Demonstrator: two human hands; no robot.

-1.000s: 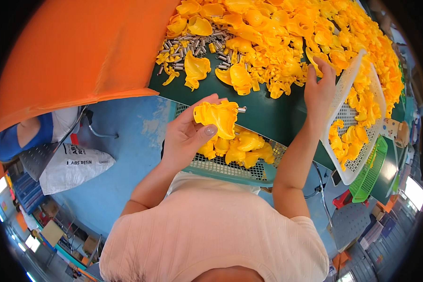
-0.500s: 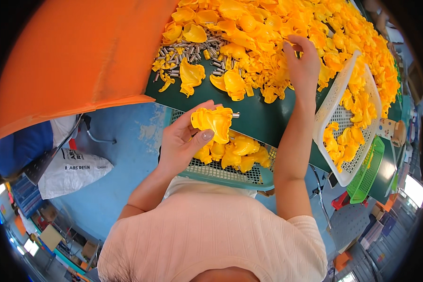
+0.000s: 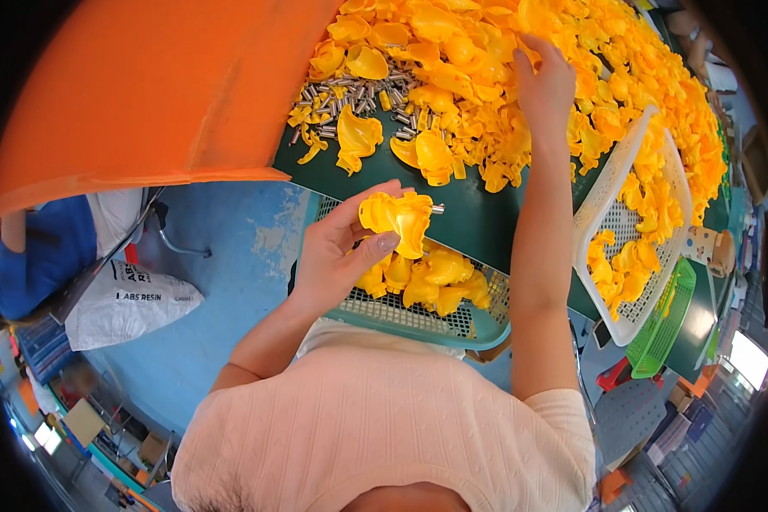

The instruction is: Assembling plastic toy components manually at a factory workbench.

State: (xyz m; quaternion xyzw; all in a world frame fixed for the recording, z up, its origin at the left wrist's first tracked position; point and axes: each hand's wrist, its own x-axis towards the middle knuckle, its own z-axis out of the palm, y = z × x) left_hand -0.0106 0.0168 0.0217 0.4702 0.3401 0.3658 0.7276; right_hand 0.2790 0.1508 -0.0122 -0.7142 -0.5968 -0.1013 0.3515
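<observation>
My left hand [image 3: 340, 253] is closed on a curved yellow plastic part [image 3: 398, 220], its thumb pressed along the near side. A short metal pin [image 3: 438, 208] sticks out of this part's right end. Over the heap of yellow plastic pieces [image 3: 478, 77], my right hand [image 3: 548, 85] reaches out with thumb and index finger curved and apart, their tips at the pieces. Below my left hand, a green mesh basket [image 3: 486, 333] at my lap contains several more yellow parts [image 3: 435, 277].
Small metal cylinders [image 3: 350, 98] lie at the heap's left on the dark green table [image 3: 486, 218]. A white basket [image 3: 582, 224] with yellow pieces leans at right, beside a green basket [image 3: 661, 328]. An orange sheet [image 3: 154, 94] fills the upper left; a white sack [image 3: 132, 307] lies below.
My right hand has moved farther out over the heap. The left hand still holds the yellow part, turned slightly. The whole view has shifted a little.
</observation>
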